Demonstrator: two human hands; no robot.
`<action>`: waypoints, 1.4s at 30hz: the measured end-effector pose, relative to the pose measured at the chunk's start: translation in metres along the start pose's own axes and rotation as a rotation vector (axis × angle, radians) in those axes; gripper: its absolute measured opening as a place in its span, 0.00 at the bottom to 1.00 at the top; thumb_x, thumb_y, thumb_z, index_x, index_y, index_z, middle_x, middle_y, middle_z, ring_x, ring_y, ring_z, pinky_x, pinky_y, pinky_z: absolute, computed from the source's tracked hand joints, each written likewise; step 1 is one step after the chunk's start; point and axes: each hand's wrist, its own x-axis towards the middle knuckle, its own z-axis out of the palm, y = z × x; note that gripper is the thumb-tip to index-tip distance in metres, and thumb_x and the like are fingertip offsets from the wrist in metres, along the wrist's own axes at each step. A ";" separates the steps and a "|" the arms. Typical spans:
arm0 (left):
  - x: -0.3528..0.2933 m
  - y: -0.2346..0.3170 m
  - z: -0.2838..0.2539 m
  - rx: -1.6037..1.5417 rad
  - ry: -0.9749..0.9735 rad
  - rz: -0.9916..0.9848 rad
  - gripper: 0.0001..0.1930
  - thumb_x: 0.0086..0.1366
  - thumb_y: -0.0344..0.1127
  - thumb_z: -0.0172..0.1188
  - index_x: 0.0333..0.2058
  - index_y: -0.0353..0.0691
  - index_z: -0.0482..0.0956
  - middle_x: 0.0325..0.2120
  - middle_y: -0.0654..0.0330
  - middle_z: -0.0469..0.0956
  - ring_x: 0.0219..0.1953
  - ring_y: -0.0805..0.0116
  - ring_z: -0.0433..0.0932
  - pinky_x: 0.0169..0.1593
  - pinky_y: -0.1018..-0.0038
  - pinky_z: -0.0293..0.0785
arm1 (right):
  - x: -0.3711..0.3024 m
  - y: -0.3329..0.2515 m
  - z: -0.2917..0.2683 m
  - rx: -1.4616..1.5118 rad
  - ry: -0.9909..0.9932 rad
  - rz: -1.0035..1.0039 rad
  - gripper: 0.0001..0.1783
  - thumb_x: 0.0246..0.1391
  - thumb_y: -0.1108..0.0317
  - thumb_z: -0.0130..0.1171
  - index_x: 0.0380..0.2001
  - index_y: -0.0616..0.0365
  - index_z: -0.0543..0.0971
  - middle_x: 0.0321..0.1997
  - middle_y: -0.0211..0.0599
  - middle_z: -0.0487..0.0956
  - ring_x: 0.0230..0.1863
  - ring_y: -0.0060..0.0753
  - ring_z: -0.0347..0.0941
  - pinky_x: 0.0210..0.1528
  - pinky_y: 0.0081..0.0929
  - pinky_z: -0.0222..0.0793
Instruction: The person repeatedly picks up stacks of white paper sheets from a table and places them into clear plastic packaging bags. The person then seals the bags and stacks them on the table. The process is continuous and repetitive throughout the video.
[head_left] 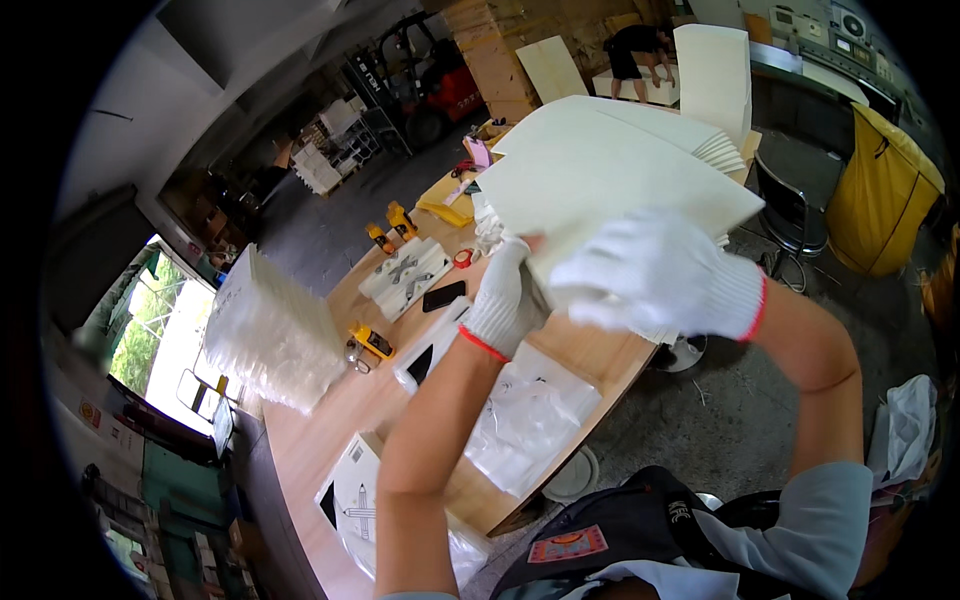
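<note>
A stack of large white boards (610, 165) lies at the far end of the wooden table, its layered edges fanned out at the right. My left hand (507, 300), in a white knitted glove with a red cuff, is closed at the near left corner of the top board; its fingers are partly hidden. Over the board's near edge is my right hand (650, 275), gloved the same way and smeared by motion, so its grip cannot be read. Clear plastic bags (530, 415) lie flat on the table below my hands.
A tall stack of plastic-wrapped white packs (270, 330) stands on the table's left. Nearby are a phone (444, 296), yellow bottles (372, 340), a red tape roll (463, 258) and printed packs (358, 500). Beyond are a chair (790, 210), yellow sack (880, 190), forklift (425, 85) and bending person (640, 55).
</note>
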 end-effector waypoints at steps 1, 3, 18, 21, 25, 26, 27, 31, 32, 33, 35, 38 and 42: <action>-0.016 0.011 0.002 0.081 0.032 -0.063 0.11 0.62 0.35 0.49 0.39 0.36 0.72 0.37 0.55 0.75 0.38 0.62 0.77 0.40 0.64 0.77 | -0.002 -0.009 -0.012 0.044 0.013 0.054 0.17 0.49 0.61 0.59 0.43 0.54 0.77 0.29 0.32 0.78 0.31 0.37 0.75 0.31 0.31 0.69; -0.045 0.030 -0.017 0.223 0.080 -0.118 0.10 0.60 0.31 0.50 0.38 0.35 0.73 0.36 0.54 0.75 0.38 0.62 0.78 0.39 0.63 0.78 | -0.019 -0.001 -0.014 -0.111 0.124 0.151 0.23 0.50 0.58 0.59 0.49 0.54 0.74 0.25 0.31 0.78 0.26 0.36 0.74 0.27 0.30 0.68; -0.142 -0.104 -0.004 1.567 0.027 0.653 0.51 0.47 0.43 0.69 0.63 0.30 0.49 0.63 0.38 0.46 0.66 0.42 0.45 0.66 0.55 0.45 | -0.103 -0.117 0.126 0.627 0.026 0.809 0.26 0.50 0.61 0.63 0.51 0.63 0.72 0.50 0.47 0.74 0.49 0.38 0.72 0.47 0.33 0.69; -0.149 -0.120 -0.024 1.464 0.120 0.697 0.50 0.44 0.42 0.71 0.62 0.30 0.53 0.61 0.38 0.52 0.66 0.41 0.48 0.64 0.52 0.48 | -0.125 -0.111 0.118 0.523 -0.075 0.779 0.21 0.49 0.62 0.62 0.45 0.61 0.76 0.39 0.48 0.78 0.38 0.44 0.76 0.38 0.35 0.72; -0.150 -0.112 -0.090 1.740 0.779 0.770 0.35 0.49 0.33 0.67 0.57 0.35 0.64 0.45 0.43 0.72 0.55 0.44 0.68 0.53 0.60 0.67 | -0.132 -0.109 0.078 0.502 -0.312 0.534 0.17 0.47 0.56 0.59 0.38 0.54 0.79 0.30 0.39 0.79 0.29 0.40 0.78 0.30 0.34 0.73; -0.144 -0.114 -0.116 1.562 0.683 0.715 0.32 0.50 0.30 0.64 0.55 0.36 0.65 0.40 0.45 0.73 0.50 0.48 0.71 0.49 0.62 0.69 | -0.142 -0.111 0.074 0.457 -0.415 0.430 0.15 0.47 0.56 0.59 0.35 0.54 0.78 0.30 0.38 0.78 0.28 0.38 0.78 0.29 0.33 0.73; -0.136 -0.120 -0.148 1.380 0.586 0.663 0.29 0.51 0.27 0.61 0.54 0.37 0.66 0.36 0.48 0.75 0.45 0.52 0.74 0.45 0.65 0.71 | -0.153 -0.115 0.071 0.405 -0.517 0.324 0.14 0.47 0.56 0.59 0.32 0.53 0.78 0.30 0.37 0.78 0.27 0.37 0.77 0.28 0.33 0.73; -0.128 -0.100 -0.159 0.743 0.383 0.276 0.23 0.52 0.19 0.53 0.49 0.39 0.70 0.25 0.55 0.76 0.30 0.65 0.76 0.35 0.71 0.73 | -0.171 -0.131 0.095 0.316 -0.691 0.215 0.12 0.47 0.54 0.57 0.24 0.51 0.74 0.29 0.33 0.75 0.23 0.30 0.76 0.24 0.31 0.72; -0.129 -0.105 -0.150 0.694 0.354 0.335 0.21 0.51 0.19 0.52 0.46 0.39 0.72 0.24 0.57 0.75 0.26 0.70 0.74 0.31 0.73 0.71 | -0.169 -0.135 0.104 0.284 -0.747 0.240 0.12 0.48 0.55 0.55 0.23 0.52 0.74 0.28 0.36 0.76 0.24 0.34 0.76 0.24 0.34 0.73; -0.136 -0.103 -0.139 0.852 0.213 0.408 0.20 0.50 0.20 0.53 0.45 0.39 0.73 0.23 0.58 0.75 0.26 0.69 0.75 0.31 0.73 0.71 | -0.166 -0.139 0.113 0.318 -0.768 0.273 0.12 0.48 0.56 0.54 0.23 0.53 0.74 0.27 0.37 0.76 0.24 0.36 0.76 0.25 0.35 0.73; -0.153 -0.101 -0.116 1.154 -0.093 0.550 0.19 0.50 0.20 0.55 0.43 0.39 0.74 0.22 0.59 0.75 0.25 0.68 0.75 0.31 0.72 0.72 | -0.154 -0.141 0.131 0.377 -0.811 0.347 0.13 0.49 0.57 0.54 0.23 0.54 0.74 0.24 0.39 0.76 0.24 0.40 0.76 0.27 0.38 0.73; -0.184 -0.136 -0.100 1.290 -0.051 0.589 0.09 0.53 0.28 0.61 0.35 0.41 0.80 0.24 0.57 0.76 0.25 0.61 0.77 0.31 0.70 0.74 | -0.130 -0.126 0.154 0.735 -0.952 0.499 0.14 0.51 0.58 0.55 0.28 0.60 0.77 0.29 0.46 0.79 0.29 0.47 0.77 0.34 0.36 0.72; -0.180 -0.175 -0.113 1.146 -0.315 0.897 0.10 0.53 0.27 0.58 0.36 0.44 0.82 0.27 0.59 0.79 0.26 0.62 0.77 0.29 0.72 0.73 | -0.161 -0.135 0.225 1.514 -0.568 0.878 0.13 0.52 0.63 0.55 0.34 0.61 0.80 0.31 0.46 0.81 0.30 0.39 0.77 0.39 0.29 0.71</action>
